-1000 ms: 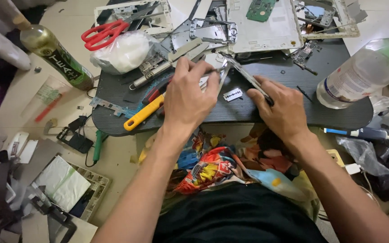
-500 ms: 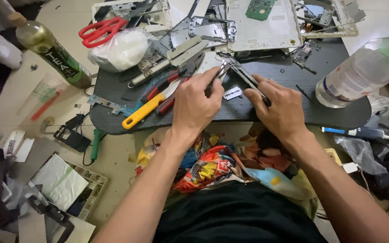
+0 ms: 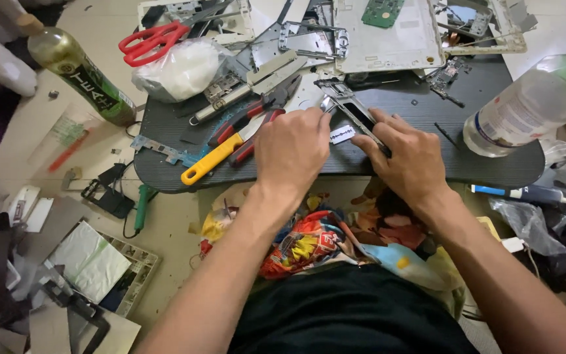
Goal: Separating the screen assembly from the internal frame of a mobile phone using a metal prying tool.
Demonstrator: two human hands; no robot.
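Note:
Both my hands rest on a dark oval work board [image 3: 492, 167] on the floor. My left hand [image 3: 293, 147] pinches the near end of a narrow metal frame piece [image 3: 348, 105] that lies at a slant on the board. My right hand [image 3: 404, 154] presses down on the lower part of the same strip. A small razor blade [image 3: 342, 135] lies flat between the two hands. Just left of my left hand lie a yellow-handled tool [image 3: 211, 164] and red-handled pliers [image 3: 247, 128].
Red scissors [image 3: 149, 39], a white plastic bag [image 3: 178, 69], a green bottle [image 3: 80, 69] and a clear plastic bottle [image 3: 525, 111] ring the board. Dismantled white device shells and a green circuit board [image 3: 382, 12] lie at the back. Scrap metal and parts cover the floor at left.
My left hand has slid right along the board toward the metal strip and now pinches its end. My right hand has stayed on the strip.

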